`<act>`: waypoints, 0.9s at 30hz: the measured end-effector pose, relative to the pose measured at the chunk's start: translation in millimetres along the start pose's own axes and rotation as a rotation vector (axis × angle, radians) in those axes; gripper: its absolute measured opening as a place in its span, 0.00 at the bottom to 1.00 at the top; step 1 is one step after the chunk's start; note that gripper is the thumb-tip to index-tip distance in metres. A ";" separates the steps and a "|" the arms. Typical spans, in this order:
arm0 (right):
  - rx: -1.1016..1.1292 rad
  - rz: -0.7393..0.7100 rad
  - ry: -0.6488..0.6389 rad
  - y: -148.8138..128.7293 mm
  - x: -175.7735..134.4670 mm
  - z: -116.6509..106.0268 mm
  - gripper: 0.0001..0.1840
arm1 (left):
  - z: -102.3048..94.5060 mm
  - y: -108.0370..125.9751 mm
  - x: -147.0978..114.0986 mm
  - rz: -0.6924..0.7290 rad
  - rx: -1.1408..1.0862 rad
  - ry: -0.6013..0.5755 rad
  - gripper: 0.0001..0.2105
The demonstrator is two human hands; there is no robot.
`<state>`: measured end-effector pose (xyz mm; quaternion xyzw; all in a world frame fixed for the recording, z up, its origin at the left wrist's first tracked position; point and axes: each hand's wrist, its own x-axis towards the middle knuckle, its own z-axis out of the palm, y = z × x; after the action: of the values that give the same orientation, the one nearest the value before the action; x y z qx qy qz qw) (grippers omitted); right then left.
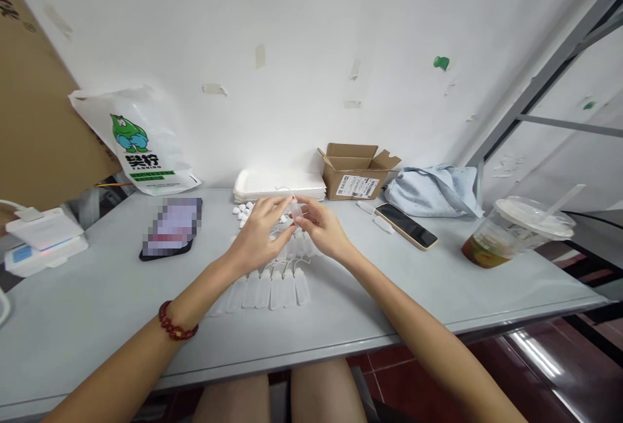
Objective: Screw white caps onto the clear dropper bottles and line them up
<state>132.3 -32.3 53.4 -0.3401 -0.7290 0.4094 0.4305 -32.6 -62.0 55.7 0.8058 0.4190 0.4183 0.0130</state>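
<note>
In front of me, my right hand [321, 225] pinches a small translucent plastic bottle [296, 210] between thumb and fingers, holding it upright above the table. My left hand [260, 231] reaches in from the other side, its fingertips at the bottle's white top and its thumb lower down. Below the hands, several similar translucent bottles [276, 290] with thin white loops lie side by side in a row. Another row of them [294, 248] is partly hidden behind my fingers. Small white caps [242, 211] are heaped just beyond my left hand.
Behind the caps lies a stack of white flat sheets or trays [280, 184], beside an open cardboard box [357, 173]. A phone [407, 225], a light blue cloth bag [433, 189] and a drink cup [506, 231] stand right. Left are another phone [170, 227], a plastic bag [139, 144] and white chargers [46, 241].
</note>
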 end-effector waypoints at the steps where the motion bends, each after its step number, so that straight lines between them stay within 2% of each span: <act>1: -0.003 0.001 0.005 -0.4 -0.2 0.0 0.22 | 0.5 -0.2 -0.4 0.019 0.010 -0.008 0.23; 6: -0.155 -0.056 0.105 -1.4 -2.7 0.5 0.18 | 0.8 -0.1 -0.8 0.095 0.030 -0.003 0.21; 9: -0.248 -0.106 0.155 1.4 -3.5 1.2 0.15 | -0.3 2.2 0.0 0.072 -0.010 0.021 0.17; 13: -0.407 -0.230 0.174 7.7 -6.1 5.5 0.11 | -1.6 6.3 1.7 -0.162 -0.127 0.082 0.12; 16: -0.476 -0.288 0.149 8.5 -9.4 10.7 0.11 | -4.5 8.4 4.2 -0.318 -0.233 0.092 0.11; 19: -0.393 -0.202 0.140 0.9 -11.6 12.8 0.14 | -10.0 8.8 7.4 -0.405 -0.429 0.027 0.12; 23: -0.105 -0.090 0.084 -13.9 -12.0 10.0 0.23 | -15.0 4.2 9.5 -0.467 -0.679 -0.095 0.12; 25: -0.048 -0.089 0.054 -16.8 -11.3 8.9 0.21 | -14.2 1.0 8.8 -0.476 -0.694 -0.120 0.13; 27: -0.053 -0.079 0.058 -15.6 -10.1 8.6 0.18 | -12.2 -0.4 7.3 -0.460 -0.589 -0.071 0.14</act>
<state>126.3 -50.2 61.3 -0.3341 -0.7397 0.3624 0.4581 -39.1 -60.8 68.4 0.6663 0.4501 0.4788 0.3524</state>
